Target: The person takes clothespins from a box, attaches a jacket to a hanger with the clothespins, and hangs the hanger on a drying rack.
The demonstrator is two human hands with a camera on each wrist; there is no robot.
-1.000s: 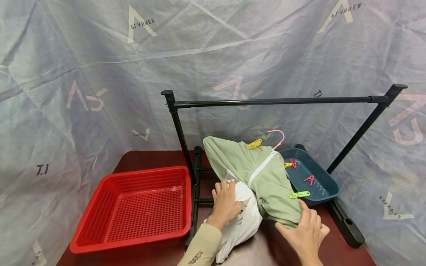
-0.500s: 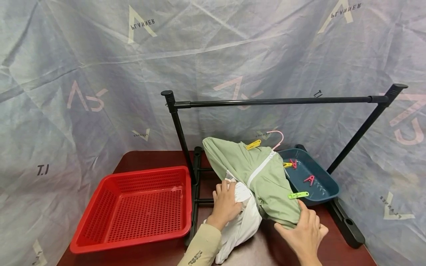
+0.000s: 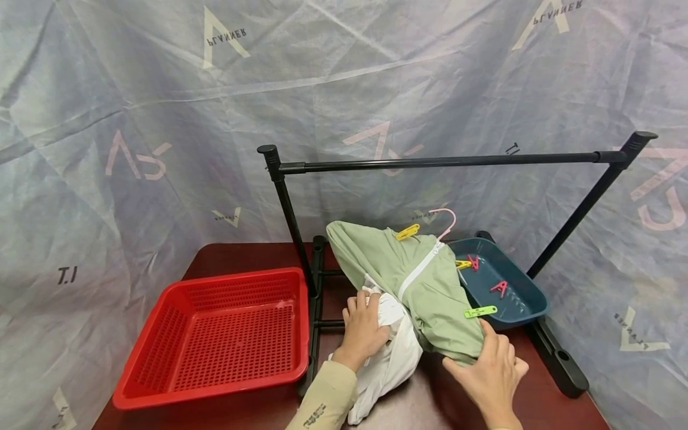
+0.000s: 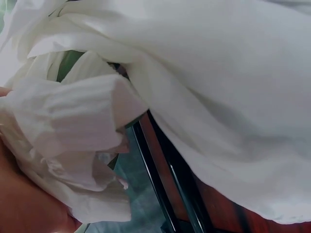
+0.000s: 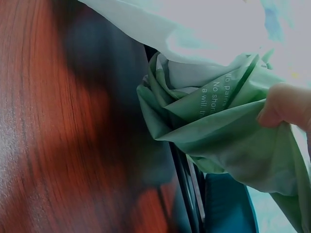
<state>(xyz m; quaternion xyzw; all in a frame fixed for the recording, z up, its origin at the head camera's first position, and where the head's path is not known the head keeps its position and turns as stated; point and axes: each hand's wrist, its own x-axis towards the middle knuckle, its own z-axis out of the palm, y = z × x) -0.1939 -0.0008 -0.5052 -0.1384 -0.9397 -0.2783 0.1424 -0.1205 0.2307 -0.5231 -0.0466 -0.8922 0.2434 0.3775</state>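
Note:
A light green jacket (image 3: 376,254) with a white zip lies slanted before the rack, a pink hanger (image 3: 451,221) hook sticking out of its top. A yellow clothespin (image 3: 407,232) sits on one shoulder and a lime green clothespin (image 3: 480,312) on the other. My left hand (image 3: 361,331) grips bunched white fabric (image 4: 73,141) at the jacket's lower left; more white fabric (image 3: 395,370) drapes below it. With thumb and fingers, my right hand (image 3: 490,370) pinches the jacket's green lower right part, where small white print (image 5: 214,97) shows on the folds.
A red perforated basket (image 3: 301,322) stands on the left of the dark red table (image 3: 215,257). The black rack (image 3: 441,162) spans the back. Behind the jacket at right, a blue tray (image 3: 521,292) holds yellow and pink clothespins (image 3: 499,288). A grey printed sheet (image 3: 161,209) hangs behind.
The jacket's right side, its lime green clothespin and my right hand have shifted slightly left and up. My left hand keeps its grip in about the same place.

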